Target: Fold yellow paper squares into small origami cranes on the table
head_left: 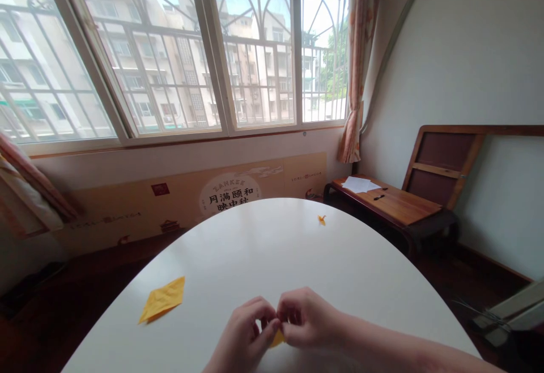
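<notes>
My left hand (pixel 246 330) and my right hand (pixel 304 319) meet at the near edge of the white round table (pixel 263 248), fingers curled and pinched together. Between them they hold a small yellow piece of paper (pixel 277 338), of which only a corner shows below the fingers. A folded yellow paper sheet (pixel 162 299) lies flat on the table to the left of my hands. A tiny orange folded paper figure (pixel 322 220) sits near the table's far edge.
A low wooden bench (pixel 395 206) with white papers (pixel 359 184) and a dark pen stands at the right by the wall. A wooden frame (pixel 442 169) leans behind it. Large barred windows fill the far wall, with a printed cardboard panel (pixel 229 194) below.
</notes>
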`<state>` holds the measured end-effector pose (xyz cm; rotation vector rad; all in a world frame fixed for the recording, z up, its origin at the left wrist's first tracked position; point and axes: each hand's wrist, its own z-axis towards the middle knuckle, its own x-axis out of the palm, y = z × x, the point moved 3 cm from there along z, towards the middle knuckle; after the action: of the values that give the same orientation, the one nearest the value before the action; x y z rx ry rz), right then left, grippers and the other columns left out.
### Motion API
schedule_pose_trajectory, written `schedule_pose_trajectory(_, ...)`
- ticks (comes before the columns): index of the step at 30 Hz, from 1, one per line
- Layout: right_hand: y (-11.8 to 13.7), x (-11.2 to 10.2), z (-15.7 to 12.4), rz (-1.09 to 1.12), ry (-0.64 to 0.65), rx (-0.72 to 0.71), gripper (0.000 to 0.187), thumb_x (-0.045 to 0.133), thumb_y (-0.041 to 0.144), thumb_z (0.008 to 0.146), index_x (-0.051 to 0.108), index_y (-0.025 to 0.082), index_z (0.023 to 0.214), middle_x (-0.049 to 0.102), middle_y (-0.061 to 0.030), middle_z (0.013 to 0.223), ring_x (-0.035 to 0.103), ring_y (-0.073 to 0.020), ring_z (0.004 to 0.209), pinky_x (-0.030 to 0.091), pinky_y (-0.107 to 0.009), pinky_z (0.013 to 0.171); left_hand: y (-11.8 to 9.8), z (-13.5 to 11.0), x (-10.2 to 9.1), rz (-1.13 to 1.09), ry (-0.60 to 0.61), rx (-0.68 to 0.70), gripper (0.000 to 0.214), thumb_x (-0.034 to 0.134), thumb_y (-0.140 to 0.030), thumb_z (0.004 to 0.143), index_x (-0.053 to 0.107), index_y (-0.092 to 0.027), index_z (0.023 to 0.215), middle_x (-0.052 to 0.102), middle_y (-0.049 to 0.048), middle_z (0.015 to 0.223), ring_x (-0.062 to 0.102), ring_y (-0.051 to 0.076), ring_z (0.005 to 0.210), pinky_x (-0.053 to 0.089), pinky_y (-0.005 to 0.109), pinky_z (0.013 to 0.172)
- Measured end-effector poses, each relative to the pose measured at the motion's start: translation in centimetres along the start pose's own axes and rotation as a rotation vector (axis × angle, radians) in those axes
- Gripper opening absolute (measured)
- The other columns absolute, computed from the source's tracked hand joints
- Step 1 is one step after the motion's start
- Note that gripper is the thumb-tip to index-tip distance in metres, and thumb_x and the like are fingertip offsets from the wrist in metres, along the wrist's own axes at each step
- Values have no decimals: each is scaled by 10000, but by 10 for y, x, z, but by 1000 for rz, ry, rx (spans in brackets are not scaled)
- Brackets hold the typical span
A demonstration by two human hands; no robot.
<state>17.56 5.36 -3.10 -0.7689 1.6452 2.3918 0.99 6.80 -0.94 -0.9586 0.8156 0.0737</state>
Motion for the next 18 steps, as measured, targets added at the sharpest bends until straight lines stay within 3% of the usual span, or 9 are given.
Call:
schedule_pose_trajectory(12,-5,1,0,13,-31,5,84,642,93,663,686,156,697,574,52,575,474,-87,527,336,-193,494,-3,2,0,-16,24,21,196,581,-272,851,667,-173,705,663,64,715,602,136,593,447,178,499)
schedule_pose_trajectory(18,7,-6,-3,24,4,4,114,603,72,657,668,164,677,559,52,575,480,-91,536,345,-193,500,-12,0,1,-131,35,-51,154,606,-236,819,712,-153,745,693,88,765,617,146,616,444,187,500)
